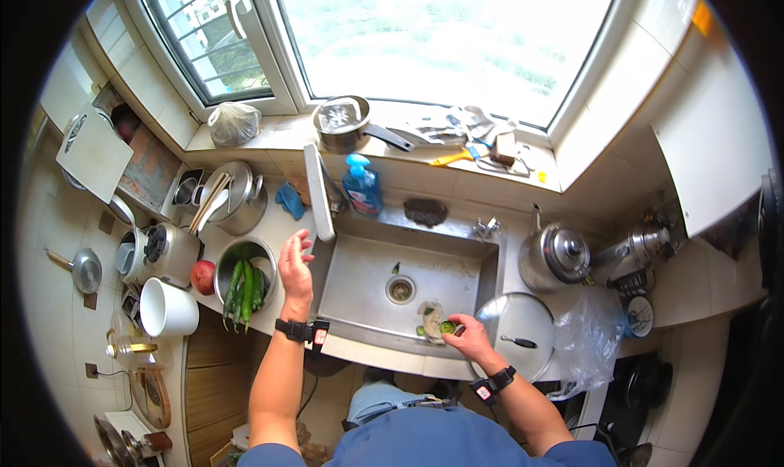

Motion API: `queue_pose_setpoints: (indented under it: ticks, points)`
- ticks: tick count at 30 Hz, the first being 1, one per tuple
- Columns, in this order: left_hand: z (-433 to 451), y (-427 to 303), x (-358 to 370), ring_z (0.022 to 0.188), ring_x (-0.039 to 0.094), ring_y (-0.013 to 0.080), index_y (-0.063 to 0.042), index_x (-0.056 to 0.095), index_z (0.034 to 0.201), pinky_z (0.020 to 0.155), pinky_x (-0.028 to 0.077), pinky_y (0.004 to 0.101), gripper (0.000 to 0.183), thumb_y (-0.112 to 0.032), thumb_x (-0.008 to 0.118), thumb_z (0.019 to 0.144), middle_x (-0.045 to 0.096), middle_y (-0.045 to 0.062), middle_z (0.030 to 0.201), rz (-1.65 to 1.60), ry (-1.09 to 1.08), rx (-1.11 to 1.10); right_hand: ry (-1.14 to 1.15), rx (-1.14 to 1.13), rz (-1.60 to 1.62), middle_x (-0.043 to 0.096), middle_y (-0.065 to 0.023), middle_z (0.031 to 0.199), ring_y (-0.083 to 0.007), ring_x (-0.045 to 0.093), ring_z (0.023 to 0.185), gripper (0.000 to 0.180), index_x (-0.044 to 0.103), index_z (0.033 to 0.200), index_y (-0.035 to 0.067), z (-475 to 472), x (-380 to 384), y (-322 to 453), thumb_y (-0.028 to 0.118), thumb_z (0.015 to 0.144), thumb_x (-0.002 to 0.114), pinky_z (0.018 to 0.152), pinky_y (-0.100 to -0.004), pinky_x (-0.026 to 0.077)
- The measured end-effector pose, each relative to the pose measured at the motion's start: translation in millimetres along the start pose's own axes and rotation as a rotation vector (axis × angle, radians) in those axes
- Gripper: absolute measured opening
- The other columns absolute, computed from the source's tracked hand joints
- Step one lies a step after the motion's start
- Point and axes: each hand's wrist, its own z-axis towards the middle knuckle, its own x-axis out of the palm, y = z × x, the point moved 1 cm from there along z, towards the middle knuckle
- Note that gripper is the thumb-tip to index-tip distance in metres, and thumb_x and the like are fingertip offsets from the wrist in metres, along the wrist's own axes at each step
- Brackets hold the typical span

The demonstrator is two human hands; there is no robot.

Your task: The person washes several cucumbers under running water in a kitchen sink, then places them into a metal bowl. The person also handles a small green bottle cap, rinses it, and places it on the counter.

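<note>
My right hand (467,338) holds a small round green piece (448,327), which looks like a cut vegetable end, over the front right of the stainless steel sink (367,271). Beside it in the sink lies a pale, crumpled scrap (432,320) with green bits. My left hand (296,268) is raised at the sink's left edge, fingers apart, holding nothing. Left of it, a metal bowl (271,265) holds several long green peppers (247,292). A small dark green scrap (396,267) lies near the drain (400,289).
The faucet (320,191) arches over the sink's left side near a blue soap bottle (362,188). At the right are a kettle (554,255), a glass lid (514,326) and a plastic bag (588,344). A pomegranate-like red fruit (202,277) and a white container (169,307) stand left.
</note>
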Motion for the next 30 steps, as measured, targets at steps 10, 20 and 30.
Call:
queue_pose_setpoints:
  ticks: [10, 20, 30]
  points:
    - [162.6, 240.2, -0.5, 0.100, 0.060, 0.0163, -0.011, 0.062, 0.132, 0.073, 0.050, 0.0346, 0.040, -0.038, 0.052, 0.104, 0.066, 0.000, 0.126, 0.130, 0.507, -0.781, 0.006, 0.670, 0.722, 0.069, -0.0042, 0.097, -0.0128, 0.068, 0.080, 0.043, 0.061, 0.122, 0.002, 133.2, 166.5, 31.6, 0.008, 0.083, 0.079, 0.062, -0.0250, 0.051]
    - [187.3, 272.1, 11.3, 0.107, 0.061, 0.0142, -0.011, 0.063, 0.125, 0.084, 0.048, 0.0326, 0.029, -0.031, 0.054, 0.107, 0.069, 0.000, 0.122, -0.242, 0.721, -0.956, -0.024, 0.841, 0.898, 0.070, -0.0010, 0.101, -0.0116, 0.068, 0.079, 0.039, 0.062, 0.125, 0.006, 177.4, 220.9, 67.3, 0.019, 0.091, 0.077, 0.060, -0.0245, 0.050]
    - [166.9, 278.2, 18.2, 0.109, 0.066, 0.0236, -0.001, 0.060, 0.123, 0.085, 0.054, 0.0364, 0.029, -0.025, 0.054, 0.107, 0.068, 0.009, 0.118, -0.543, 0.492, -0.965, -0.083, 0.803, 0.780, 0.066, -0.0001, 0.103, -0.0120, 0.066, 0.085, 0.040, 0.064, 0.115, 0.011, 225.2, 289.9, 79.8, 0.037, 0.089, 0.078, 0.061, -0.0231, 0.042]
